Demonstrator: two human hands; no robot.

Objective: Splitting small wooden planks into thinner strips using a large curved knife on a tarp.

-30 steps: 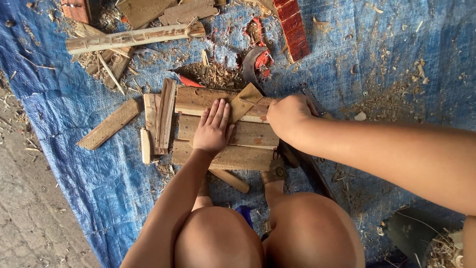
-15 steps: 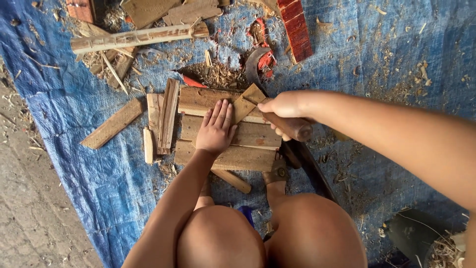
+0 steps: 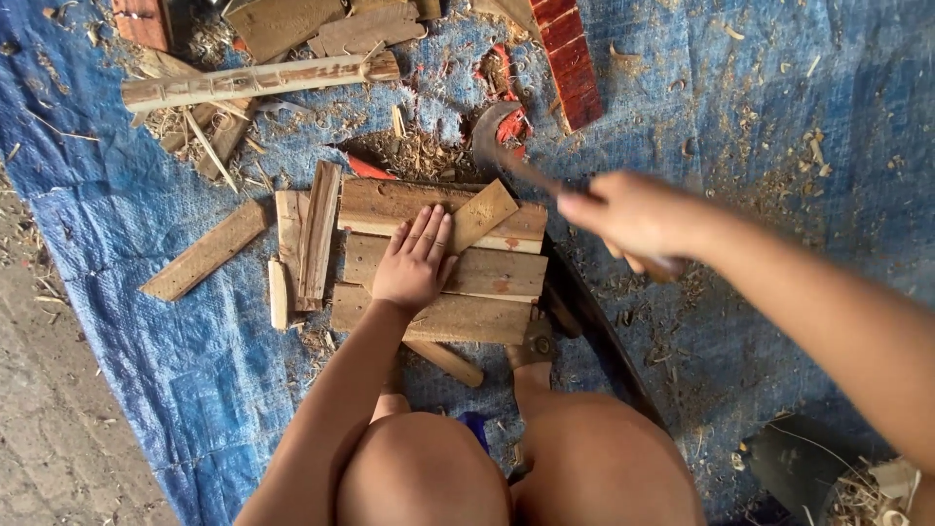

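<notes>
The left hand (image 3: 414, 265) lies flat, fingers slightly spread, pressing on a stack of flat brown wooden boards (image 3: 487, 275) laid on a blue woven tarpaulin (image 3: 156, 331). Just beyond its fingertips a small slanted wooden offcut (image 3: 480, 214) rests across the top board. The right hand (image 3: 633, 216) is curled tight around the handle of a curved dark-bladed chopping knife (image 3: 499, 146), whose blade hangs above the far edge of the boards, past the left fingertips.

Half a second ago the right hand was low, touching the offcut beside the left fingers; now it has swung up and to the right, and the blade has risen clear of the wood. The left hand has stayed put.

The right hand and the knife are smeared by motion, so the grip and the blade's edge are hard to read. To the left of the left fingers lie narrow split wooden strips (image 3: 310, 244). A red-painted wooden slat (image 3: 570, 63) is cut off by the top edge.
</notes>
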